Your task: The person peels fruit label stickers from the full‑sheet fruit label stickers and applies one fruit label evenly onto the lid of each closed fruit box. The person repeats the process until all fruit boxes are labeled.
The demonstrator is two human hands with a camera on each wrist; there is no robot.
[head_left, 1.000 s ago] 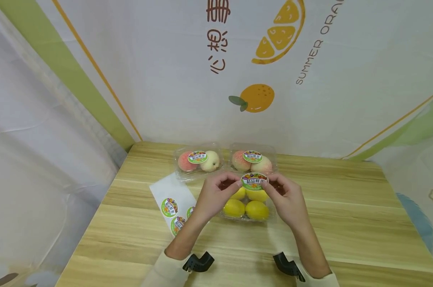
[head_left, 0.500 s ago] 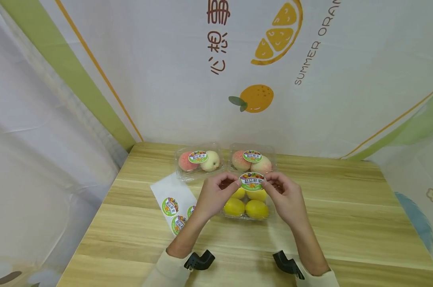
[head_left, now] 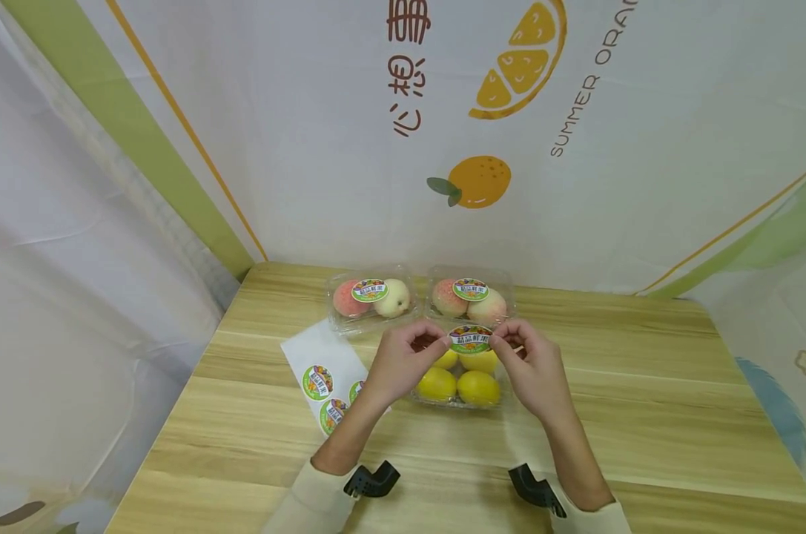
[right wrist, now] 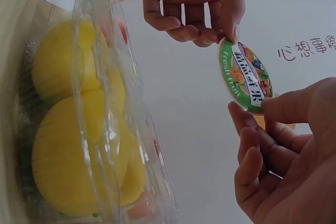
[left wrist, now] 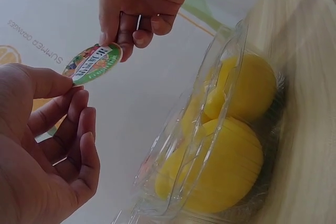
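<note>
An oval fruit sticker (head_left: pixel 471 339) with a green border and printed fruit is stretched between both hands, above a clear plastic box (head_left: pixel 459 405) of yellow lemons (head_left: pixel 479 389). My left hand (head_left: pixel 403 360) pinches its left edge between thumb and forefinger. The opposite edge is pinched the same way by my right hand (head_left: pixel 534 365). In both wrist views, a gap separates the sticker (right wrist: pixel 245 76) from the lid of the lemon box (left wrist: pixel 181 145). That lid looks closed. The other fingers of each hand are loosely bent.
Two clear boxes of peach-like fruit stand behind, the left box (head_left: pixel 349 326) and the right box (head_left: pixel 509 285), each with a matching sticker on its lid. A white sticker sheet (head_left: pixel 309 346) with several stickers lies left, partly under the left forearm. A printed curtain (head_left: pixel 336 185) hangs behind the table.
Both hands stay almost in place with the sticker between them. The sticker's tilt shifts slightly, and it looks flatter now than half a second ago.
</note>
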